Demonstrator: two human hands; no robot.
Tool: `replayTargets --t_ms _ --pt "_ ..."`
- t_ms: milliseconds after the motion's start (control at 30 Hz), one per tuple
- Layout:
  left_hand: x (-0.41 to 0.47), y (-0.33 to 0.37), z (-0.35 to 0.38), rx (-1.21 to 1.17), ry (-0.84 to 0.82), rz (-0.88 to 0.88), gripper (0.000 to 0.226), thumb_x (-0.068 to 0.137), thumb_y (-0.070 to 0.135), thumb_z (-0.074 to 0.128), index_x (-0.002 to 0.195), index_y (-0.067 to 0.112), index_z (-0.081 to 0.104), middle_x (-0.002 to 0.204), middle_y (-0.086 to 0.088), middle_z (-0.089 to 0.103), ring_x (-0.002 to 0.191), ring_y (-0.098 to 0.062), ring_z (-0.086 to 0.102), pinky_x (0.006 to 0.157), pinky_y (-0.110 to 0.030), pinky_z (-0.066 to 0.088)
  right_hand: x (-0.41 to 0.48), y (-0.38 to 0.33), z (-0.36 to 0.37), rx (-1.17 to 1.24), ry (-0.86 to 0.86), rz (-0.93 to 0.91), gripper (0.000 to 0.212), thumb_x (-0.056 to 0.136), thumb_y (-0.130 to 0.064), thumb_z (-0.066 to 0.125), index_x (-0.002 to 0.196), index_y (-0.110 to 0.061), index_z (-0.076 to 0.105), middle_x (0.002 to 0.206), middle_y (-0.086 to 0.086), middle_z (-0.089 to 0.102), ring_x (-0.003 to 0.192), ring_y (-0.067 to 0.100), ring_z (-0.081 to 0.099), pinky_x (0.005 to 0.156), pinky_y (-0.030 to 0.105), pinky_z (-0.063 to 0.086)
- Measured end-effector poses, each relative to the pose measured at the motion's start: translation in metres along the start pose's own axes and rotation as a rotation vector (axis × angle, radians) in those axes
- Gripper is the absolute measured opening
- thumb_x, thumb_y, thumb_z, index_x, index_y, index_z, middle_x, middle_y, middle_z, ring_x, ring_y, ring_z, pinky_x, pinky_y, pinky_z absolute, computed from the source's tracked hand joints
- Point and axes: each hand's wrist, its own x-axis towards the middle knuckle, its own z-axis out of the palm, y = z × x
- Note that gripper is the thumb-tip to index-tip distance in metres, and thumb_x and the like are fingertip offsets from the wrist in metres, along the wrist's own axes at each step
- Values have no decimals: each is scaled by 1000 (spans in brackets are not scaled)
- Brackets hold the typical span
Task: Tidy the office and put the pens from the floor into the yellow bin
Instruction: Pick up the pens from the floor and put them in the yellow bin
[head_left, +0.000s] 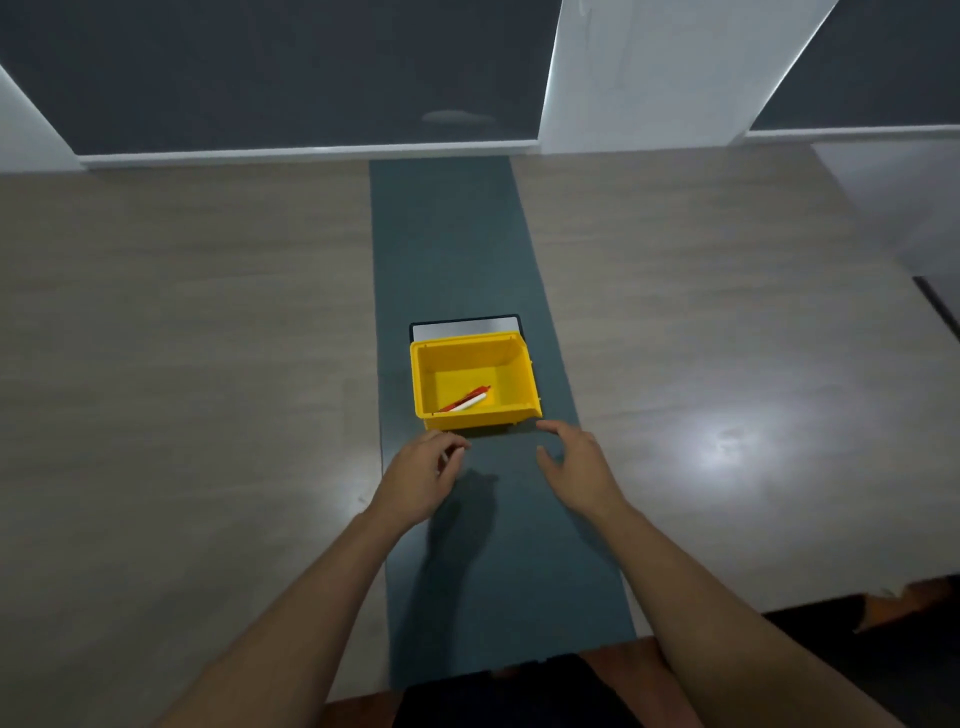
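A yellow bin (523, 374) stands on the dark teal strip of the table. Inside it lie a red pen (467, 397) and a white pen (470, 404), side by side near the front wall. My left hand (421, 475) hovers just in front of the bin's left corner, fingers curled around a thin white pen (445, 458) that is mostly hidden by the fingers. My right hand (579, 462) is in front of the bin's right corner, fingers apart and holding nothing.
A flat silver tablet-like slab with a dark frame (465, 327) lies right behind the bin. The wooden table top (208, 338) spreads to both sides. Dark window blinds (285, 73) and a white pillar (649, 73) stand beyond the far edge.
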Motion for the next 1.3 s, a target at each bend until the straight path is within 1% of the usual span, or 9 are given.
replayTargets --t_ms 167,467,667,767,833,900,967,1100,1300 --pt "-46 19 2 20 -28 -2 30 110 35 55 131 24 72 120 6 70 94 -7 66 85 -27 57 -46 0 -4 25 12 -8 41 105 -22 66 146 -13 63 146 8 65 139 28 53 116 32 39" --pt "-162 49 13 41 76 -68 31 108 34 56 132 22 71 119 4 72 95 -12 68 90 -37 59 -145 24 6 36 -31 -66 48 103 -27 70 147 -11 62 149 9 65 141 30 58 121 45 43" --pt "-268 64 59 22 87 -103 28 106 30 60 129 20 73 116 3 72 87 -12 71 87 -36 60 -240 65 33 43 -103 -14 53 105 -34 69 152 -12 57 155 9 60 145 30 54 123 46 41" --pt "-323 74 81 48 4 -128 30 107 33 58 132 22 71 120 4 70 93 -10 70 86 -27 57 -291 81 40 80 -124 24 55 107 -35 65 156 -12 52 159 8 55 149 30 49 124 46 40" --pt "-352 80 89 84 -61 -136 30 108 36 56 133 25 70 121 6 68 95 -4 66 83 -16 50 -325 87 44 129 -130 61 57 108 -36 64 158 -13 49 161 7 53 151 28 47 124 44 40" --pt "-371 89 92 99 -100 -132 30 109 38 55 133 29 69 120 9 67 94 -1 64 79 -11 44 -353 94 47 164 -125 98 58 108 -37 63 160 -14 47 162 5 52 151 27 47 123 42 41" --pt "-379 99 93 123 -120 -99 29 109 38 55 132 30 69 117 10 67 93 0 62 79 -11 44 -374 102 47 193 -88 126 58 108 -39 63 160 -16 48 161 5 54 150 27 48 122 43 43" --pt "-383 117 97 185 -205 20 31 109 36 55 134 28 70 123 10 69 108 -4 64 95 -22 52 -418 118 51 277 26 220 57 106 -42 63 158 -21 48 158 2 55 147 25 49 117 40 46" --pt "-390 136 115 201 -358 203 28 109 34 56 132 28 71 120 11 69 103 -3 66 94 -29 57 -506 140 70 346 187 382 56 106 -44 63 156 -24 49 155 -1 57 145 23 50 114 38 47"
